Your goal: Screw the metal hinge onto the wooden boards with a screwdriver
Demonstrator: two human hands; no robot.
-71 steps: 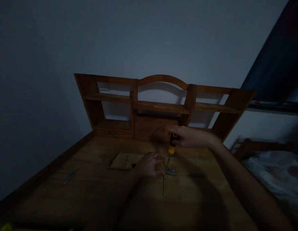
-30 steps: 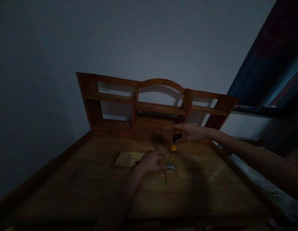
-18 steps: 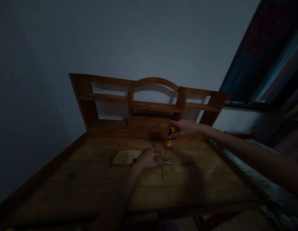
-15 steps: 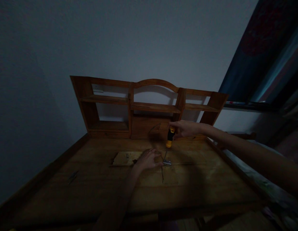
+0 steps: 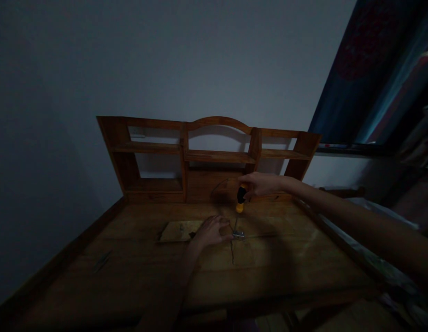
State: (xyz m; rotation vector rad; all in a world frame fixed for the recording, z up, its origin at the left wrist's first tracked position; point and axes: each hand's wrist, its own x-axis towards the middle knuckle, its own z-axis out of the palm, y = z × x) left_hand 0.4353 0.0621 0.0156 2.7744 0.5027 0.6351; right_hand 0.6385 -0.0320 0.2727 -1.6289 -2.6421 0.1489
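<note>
My right hand [image 5: 260,183] is closed round the top of a screwdriver [image 5: 239,199] with a black and yellow handle, held nearly upright. Its tip meets a small shiny metal plate [image 5: 238,235] lying on a flat wooden board [image 5: 258,228] on the desk [image 5: 137,272]. My left hand [image 5: 211,230] rests on the board just left of the metal plate, fingers curled down and fingertips pressing beside it. The room is dim, and small details at the tip are hard to make out.
A wooden shelf unit [image 5: 207,154] with an arched middle stands at the back of the desk against the wall. A lighter piece of wood [image 5: 179,229] lies left of my left hand. A thin metal tool [image 5: 102,261] lies at the desk's left. A bed [image 5: 389,249] is on the right.
The view has shifted back and left, so the desk's front edge shows now. My right arm is stretched out further. Both hands stay at the metal plate with the screwdriver upright.
</note>
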